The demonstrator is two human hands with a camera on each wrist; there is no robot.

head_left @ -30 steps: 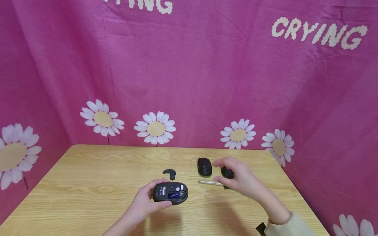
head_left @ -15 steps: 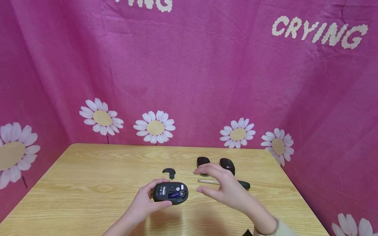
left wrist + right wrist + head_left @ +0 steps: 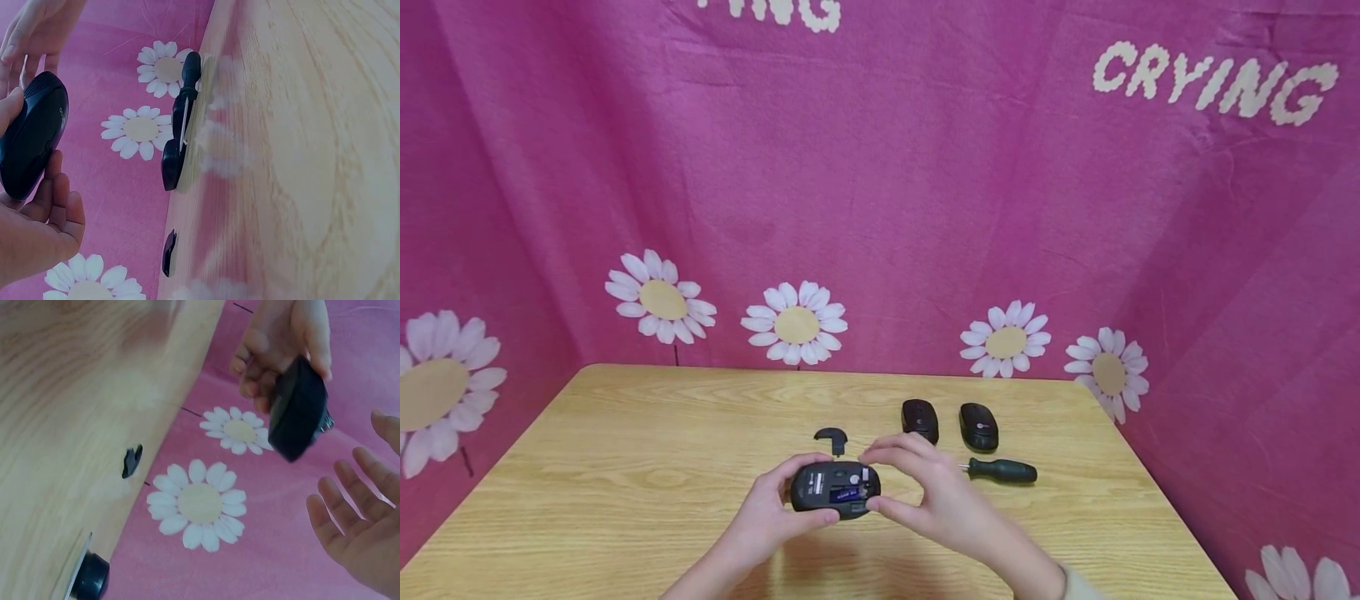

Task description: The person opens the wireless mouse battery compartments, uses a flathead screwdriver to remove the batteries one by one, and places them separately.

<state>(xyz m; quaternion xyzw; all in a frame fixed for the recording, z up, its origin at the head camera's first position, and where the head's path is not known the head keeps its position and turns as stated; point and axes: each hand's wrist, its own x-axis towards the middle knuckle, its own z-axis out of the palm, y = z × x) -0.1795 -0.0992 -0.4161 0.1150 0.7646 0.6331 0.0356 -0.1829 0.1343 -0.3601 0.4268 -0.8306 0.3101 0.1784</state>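
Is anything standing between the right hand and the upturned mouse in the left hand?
Nothing visible is. The right wrist view shows a bare gap between the right hand and the mouse gripped by the left hand. The screwdriver lies on the table, outside that gap.

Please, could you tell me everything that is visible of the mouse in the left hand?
The mouse is black, rounded and plastic-looking. Its uncovered underside faces the head camera, showing a pale label and a blue battery set inside. The left hand grips its left end, holding it above the table. The right hand is close to its right end; contact is unclear.
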